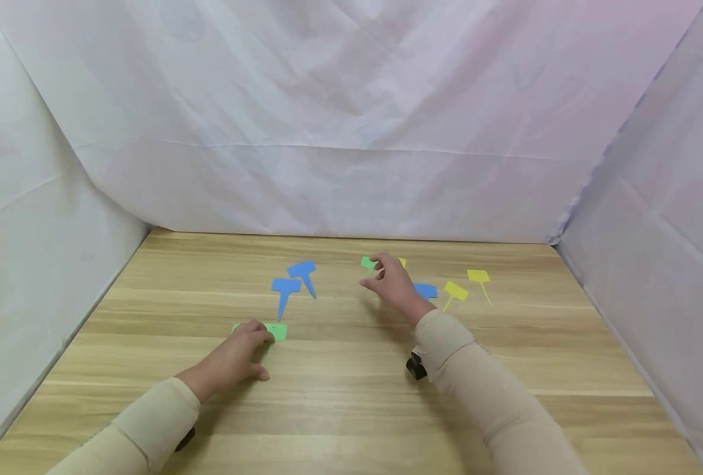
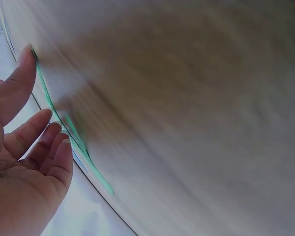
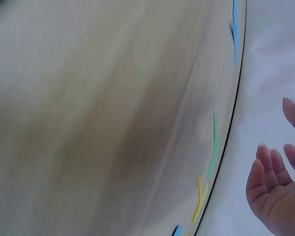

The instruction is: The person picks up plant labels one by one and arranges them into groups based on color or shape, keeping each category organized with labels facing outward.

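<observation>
My left hand [image 1: 239,353] is low over the table at green T-shaped plant labels [image 1: 278,332], its fingers spread. In the left wrist view, the thumb and fingertips lie along the green label [image 2: 97,174], and no pinch on it shows. The hand hides part of the green pieces. My right hand [image 1: 392,284] hovers with loosely bent fingers and nothing between them. Just beyond its fingertips lies another green label [image 1: 367,262], partly covered in the head view. The right wrist view shows that green label [image 3: 214,160] on the table, apart from the hand [image 3: 280,191].
Two blue T-shaped labels [image 1: 285,285] lie left of centre. A third blue label [image 1: 427,290] is partly behind the right wrist. Yellow labels [image 1: 455,290] lie to the right, one partly hidden by the right hand. White cloth [image 1: 351,191] surrounds the wooden table [image 1: 339,409].
</observation>
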{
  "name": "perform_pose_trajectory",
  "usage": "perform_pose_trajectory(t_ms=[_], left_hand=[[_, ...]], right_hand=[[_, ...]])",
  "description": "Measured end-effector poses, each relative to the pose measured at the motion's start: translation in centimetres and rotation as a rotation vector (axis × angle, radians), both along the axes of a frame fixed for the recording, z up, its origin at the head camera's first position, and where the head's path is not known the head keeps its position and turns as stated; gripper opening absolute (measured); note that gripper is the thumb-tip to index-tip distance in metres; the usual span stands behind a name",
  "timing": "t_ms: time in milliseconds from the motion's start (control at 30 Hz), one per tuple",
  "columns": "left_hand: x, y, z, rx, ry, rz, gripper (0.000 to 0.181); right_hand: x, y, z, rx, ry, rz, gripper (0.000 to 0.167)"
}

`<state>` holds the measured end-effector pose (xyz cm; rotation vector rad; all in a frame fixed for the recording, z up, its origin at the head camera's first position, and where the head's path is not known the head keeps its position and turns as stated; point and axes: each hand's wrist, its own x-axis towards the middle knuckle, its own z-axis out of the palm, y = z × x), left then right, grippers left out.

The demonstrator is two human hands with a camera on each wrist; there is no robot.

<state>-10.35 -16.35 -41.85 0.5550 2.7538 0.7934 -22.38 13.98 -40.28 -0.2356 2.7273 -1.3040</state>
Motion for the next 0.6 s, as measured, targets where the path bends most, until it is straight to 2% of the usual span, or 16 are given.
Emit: perform_pose_trajectory(t_ms=[300,600], left_hand=[[0.0,0.0,0.0,-0.002,-0.010,0.012,0.060],[-0.1,-0.1,-0.4,-0.021,0.030,-0.004,0.059]], right_hand=[[-1.5,1.3,0.0,0.070,-0.013,-0.007,0.058],[-2.4,1.6,-0.6,0.084,-0.008,-0.030,0.061]])
